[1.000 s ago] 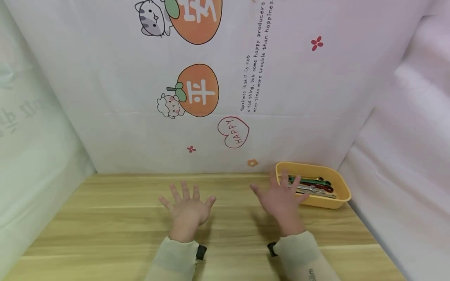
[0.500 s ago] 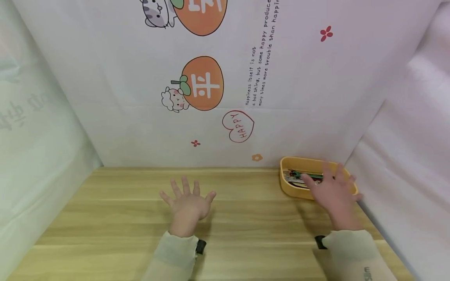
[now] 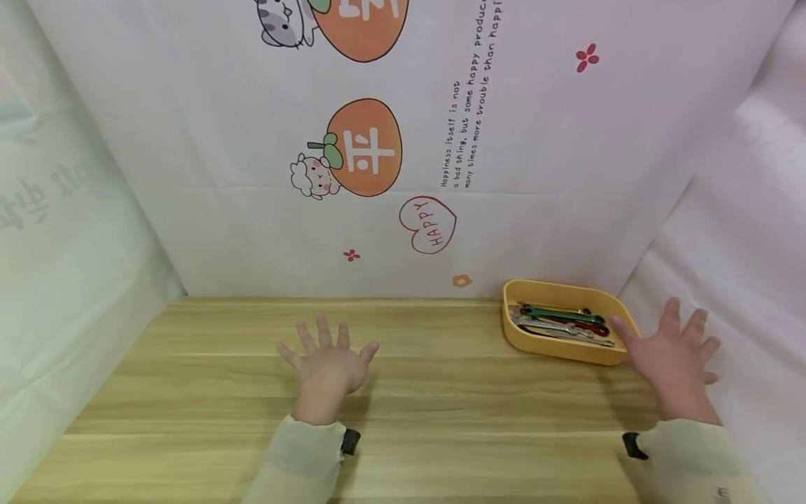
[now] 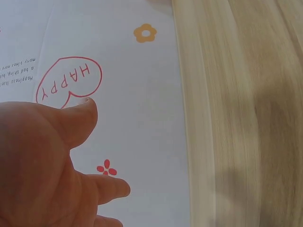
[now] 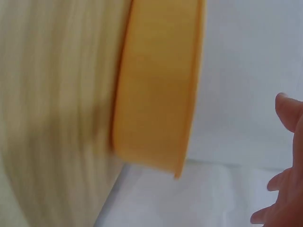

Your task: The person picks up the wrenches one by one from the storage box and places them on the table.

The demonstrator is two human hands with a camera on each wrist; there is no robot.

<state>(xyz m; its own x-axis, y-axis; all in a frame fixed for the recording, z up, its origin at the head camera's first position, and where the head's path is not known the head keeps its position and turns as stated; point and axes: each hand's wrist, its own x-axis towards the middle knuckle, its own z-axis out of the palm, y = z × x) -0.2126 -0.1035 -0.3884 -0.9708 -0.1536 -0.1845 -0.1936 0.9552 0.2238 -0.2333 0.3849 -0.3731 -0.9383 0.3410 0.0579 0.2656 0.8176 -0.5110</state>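
Note:
A yellow plastic tray stands at the back right of the wooden table, and several wrenches in silver, green and red lie in it. My right hand hovers at the tray's right end with its fingers spread, holding nothing. In the right wrist view the yellow wall of the tray shows beside the fingers. Left of the middle, above the table, my left hand is held with fingers spread and nothing in it.
A white printed cloth forms the back wall behind the table. More white cloth hangs at the left side and the right side, close to my right hand.
My right hand has moved right, passing over the yellow tray to its far right end, with fingers still spread. The left hand has barely moved. The head view has shifted slightly.

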